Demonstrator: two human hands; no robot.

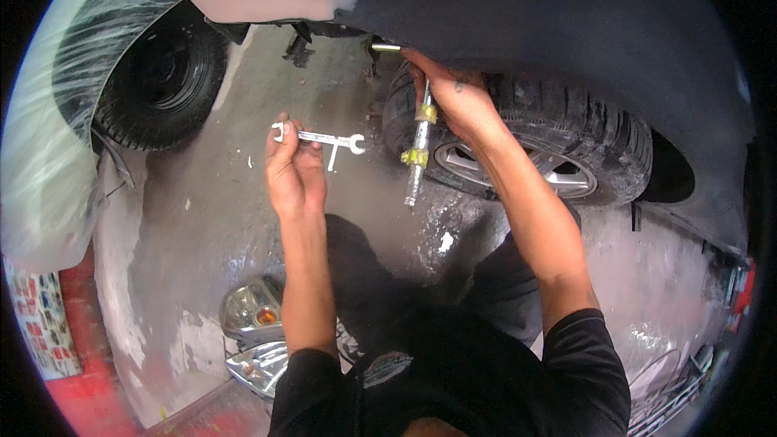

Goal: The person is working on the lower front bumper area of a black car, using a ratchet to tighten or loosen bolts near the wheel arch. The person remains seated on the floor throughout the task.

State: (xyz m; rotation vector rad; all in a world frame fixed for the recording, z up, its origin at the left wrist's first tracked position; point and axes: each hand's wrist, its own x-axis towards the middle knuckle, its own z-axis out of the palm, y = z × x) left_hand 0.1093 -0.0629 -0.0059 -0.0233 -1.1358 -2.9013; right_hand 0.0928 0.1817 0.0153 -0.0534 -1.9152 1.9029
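Note:
My left hand (295, 168) is raised over the floor, thumb and fingers closed around a silver open-end wrench (322, 138). The wrench's free jaw points right. Farther right and higher, my right hand (460, 99) reaches under the lower edge of a dark car body panel (518, 8). It grips a long silver tool (419, 146) with yellow-green bands, which hangs down from the fingers. A shiny metal rod (385, 48) sticks out left of those fingers, beneath the panel; whether it joins the tool is hidden by the hand.
A tyre (558, 109) with a silver wheel sits just right of my right hand. Another vehicle with a black tyre (166, 81) and film-covered body (48, 162) stands at left. Two headlights (252, 307) lie on the wet, stained floor (202, 218) beside my left forearm.

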